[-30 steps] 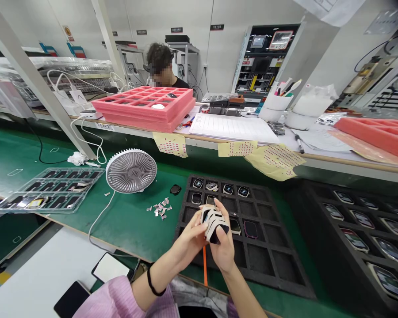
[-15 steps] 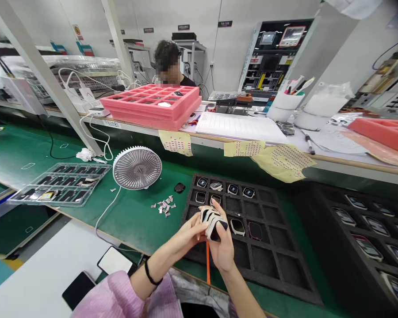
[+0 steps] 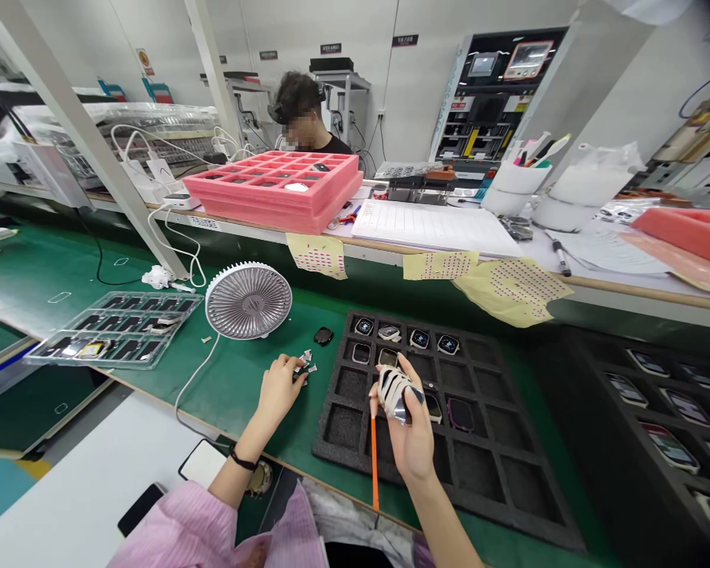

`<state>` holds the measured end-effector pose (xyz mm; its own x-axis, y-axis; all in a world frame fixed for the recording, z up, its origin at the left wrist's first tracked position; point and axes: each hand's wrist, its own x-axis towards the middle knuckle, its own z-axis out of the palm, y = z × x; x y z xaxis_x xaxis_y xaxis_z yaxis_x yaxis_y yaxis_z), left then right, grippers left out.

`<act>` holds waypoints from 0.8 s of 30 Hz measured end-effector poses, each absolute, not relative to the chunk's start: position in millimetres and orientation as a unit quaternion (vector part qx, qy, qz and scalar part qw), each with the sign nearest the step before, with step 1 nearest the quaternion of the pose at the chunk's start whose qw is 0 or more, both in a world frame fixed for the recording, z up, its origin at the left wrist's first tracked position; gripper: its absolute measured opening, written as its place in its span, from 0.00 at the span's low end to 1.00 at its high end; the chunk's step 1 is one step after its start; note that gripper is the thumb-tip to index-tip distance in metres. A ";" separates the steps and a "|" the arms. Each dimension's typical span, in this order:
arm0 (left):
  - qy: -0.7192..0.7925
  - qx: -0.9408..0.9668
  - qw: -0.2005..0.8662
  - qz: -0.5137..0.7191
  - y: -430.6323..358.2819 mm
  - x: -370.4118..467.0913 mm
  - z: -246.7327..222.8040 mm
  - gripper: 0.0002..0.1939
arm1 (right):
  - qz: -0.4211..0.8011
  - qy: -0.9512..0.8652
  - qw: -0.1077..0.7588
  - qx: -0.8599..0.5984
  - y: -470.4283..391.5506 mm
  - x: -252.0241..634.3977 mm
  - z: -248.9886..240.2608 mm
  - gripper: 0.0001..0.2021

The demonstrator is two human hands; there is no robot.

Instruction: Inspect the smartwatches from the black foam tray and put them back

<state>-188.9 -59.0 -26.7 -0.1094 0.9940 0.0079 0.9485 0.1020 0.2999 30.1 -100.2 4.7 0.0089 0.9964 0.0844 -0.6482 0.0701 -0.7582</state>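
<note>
My right hand [image 3: 412, 442] is wrapped round a row of several smartwatches [image 3: 397, 392] with pale cases and dark glossy faces, above a black foam tray [image 3: 350, 418]. To the left, my left hand [image 3: 281, 386] rests over a small pile of silvery pieces [image 3: 308, 360] on the green bench. Its fingers are bent close together at the pile, and whatever is between the tips is hidden. An orange strip [image 3: 375, 465] runs down from below my right hand; I cannot tell if the hand grips it. Several smartwatches [image 3: 420, 338] sit in the tray's compartments.
A round white fan [image 3: 249, 304] and a clear tray of dark parts [image 3: 110, 353] are on the left. One dark watch-shaped piece [image 3: 323, 336] lies beyond the pile. Another black foam tray [image 3: 603, 442] stands at the right. A co-worker [image 3: 308, 118] sits behind pink foam trays [image 3: 272, 213].
My left hand has let go of the smartwatches and moved left to the silvery pieces. My right hand keeps hold of the smartwatches, now turned a little. The view has shifted slightly.
</note>
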 end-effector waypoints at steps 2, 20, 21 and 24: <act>0.737 0.659 0.108 0.109 -57.2 -187.7 -25.9 0.07 | 0.627 -0.323 0.654 -0.273 -100.8 29.5 4.4 0.21; 0.730 0.652 0.130 0.159 -44.2 -178.4 -24.5 0.06 | 0.637 -0.305 0.656 -0.268 -101.7 26.1 6.3 0.21; 0.730 0.651 0.132 0.163 -44.3 -179.0 -24.3 0.06 | 0.637 -0.304 0.656 -0.269 -101.5 26.0 6.5 0.20; 0.732 0.648 0.126 0.171 -46.2 -182.1 -22.1 0.06 | 0.639 -0.299 0.655 -0.270 -101.4 26.1 6.3 0.21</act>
<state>-182.1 -46.2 -22.1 -0.1291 0.9909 0.0378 0.9046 0.1021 0.4139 26.1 -101.4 6.3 0.0043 0.9989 0.0475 -0.6759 0.0379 -0.7360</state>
